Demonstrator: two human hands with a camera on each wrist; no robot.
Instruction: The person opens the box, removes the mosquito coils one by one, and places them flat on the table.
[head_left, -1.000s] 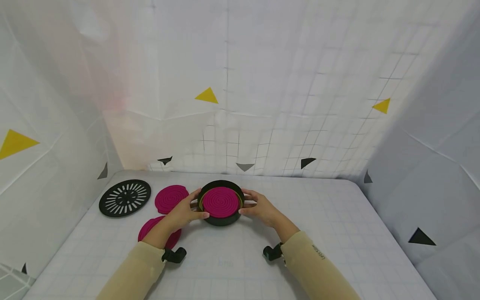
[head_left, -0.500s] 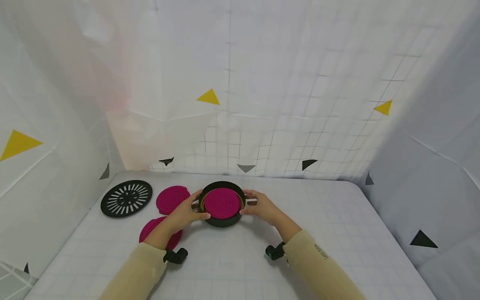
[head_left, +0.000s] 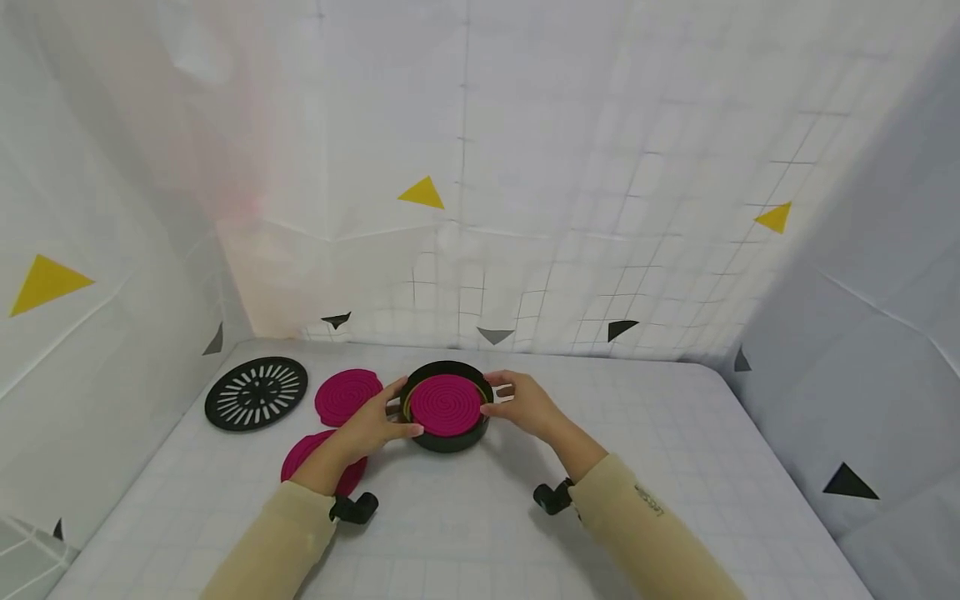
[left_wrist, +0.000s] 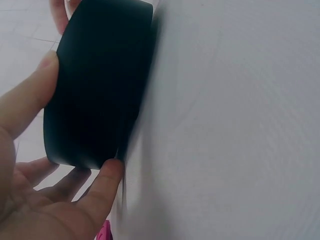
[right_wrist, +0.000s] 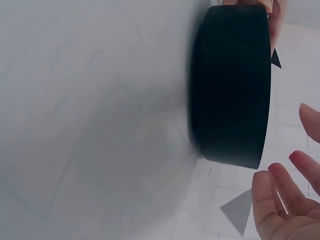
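Observation:
A round dark container (head_left: 444, 445) with a low wall is at mid-table in the head view. Inside it lies a magenta spiral coaster (head_left: 446, 405), a thin yellowish rim showing round its edge. My left hand (head_left: 372, 427) grips the container's left side, thumb at the near wall and fingers round the far side, one fingertip low by the base in the left wrist view. My right hand (head_left: 528, 405) hovers at the right rim, fingers loosely bent. The right wrist view shows those fingers (right_wrist: 265, 197) apart from the container wall. Both wrist views hide the coaster.
Left of the container, one magenta spiral coaster (head_left: 348, 396) lies flat; another magenta coaster (head_left: 303, 454) is partly under my left forearm. A black slotted disc (head_left: 257, 393) lies at the table's far left. White sheet walls (head_left: 480, 125) stand behind the white table (head_left: 465, 533) and at both sides.
My right hand has come off the container's right side and risen slightly, its thumb now at the rim. The left hand keeps its grip. The whole view has shifted slightly.

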